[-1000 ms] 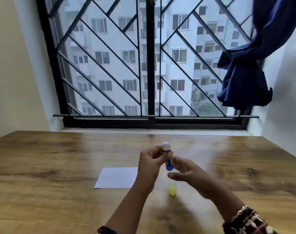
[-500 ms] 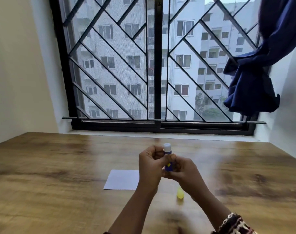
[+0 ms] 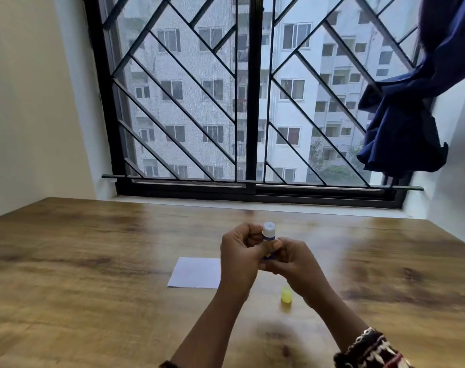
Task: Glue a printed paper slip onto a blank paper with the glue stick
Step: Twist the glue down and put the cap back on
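Observation:
I hold a small blue glue stick (image 3: 268, 235) upright above the table, its white tip uncapped and pointing up. My left hand (image 3: 239, 254) wraps its body with the thumb across it. My right hand (image 3: 292, 260) grips its lower end from the right. The yellow cap (image 3: 286, 294) lies on the wooden table (image 3: 93, 261) below my right wrist. A blank white paper (image 3: 195, 272) lies flat just left of my left hand, partly hidden by it. No printed slip is in view.
A barred window (image 3: 250, 102) runs along the table's far edge. A dark blue curtain (image 3: 406, 123) hangs bunched at the upper right. Walls close in the left and right sides.
My right hand has closed onto the lower end of the glue stick, which it was only near before. The camera has drifted, so the view shifted slightly.

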### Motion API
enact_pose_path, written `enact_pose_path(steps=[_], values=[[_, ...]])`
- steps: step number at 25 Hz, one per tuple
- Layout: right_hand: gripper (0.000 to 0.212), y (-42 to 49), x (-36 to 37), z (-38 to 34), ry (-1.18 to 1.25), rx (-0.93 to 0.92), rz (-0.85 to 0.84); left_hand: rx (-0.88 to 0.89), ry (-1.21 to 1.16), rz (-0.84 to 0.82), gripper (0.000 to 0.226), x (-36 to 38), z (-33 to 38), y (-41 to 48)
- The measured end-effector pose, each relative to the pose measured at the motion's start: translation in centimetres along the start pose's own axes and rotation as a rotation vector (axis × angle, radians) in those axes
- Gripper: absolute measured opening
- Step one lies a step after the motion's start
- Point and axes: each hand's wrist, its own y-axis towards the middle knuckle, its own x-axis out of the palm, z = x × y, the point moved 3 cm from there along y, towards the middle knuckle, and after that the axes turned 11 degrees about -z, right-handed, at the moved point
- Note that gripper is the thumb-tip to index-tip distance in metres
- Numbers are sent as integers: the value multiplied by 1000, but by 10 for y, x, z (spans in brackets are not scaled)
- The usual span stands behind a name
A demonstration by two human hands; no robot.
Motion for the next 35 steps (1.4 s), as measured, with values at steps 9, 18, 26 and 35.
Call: enact_pose_path(steps=[9,18,26,35], values=[[22,-6,0,3,153,33,-168,8,61,-39,18,-5,1,-4],[51,-5,2,14,-15,34,-78,-12,77,-7,23,-1,0,-8],[33,-6,0,21,66,-43,-104,-31,90,-17,18,-2,-4,-13],[32,-8,-1,18,143,-69,-191,-21,131,-9,19,0,-7,-12]])
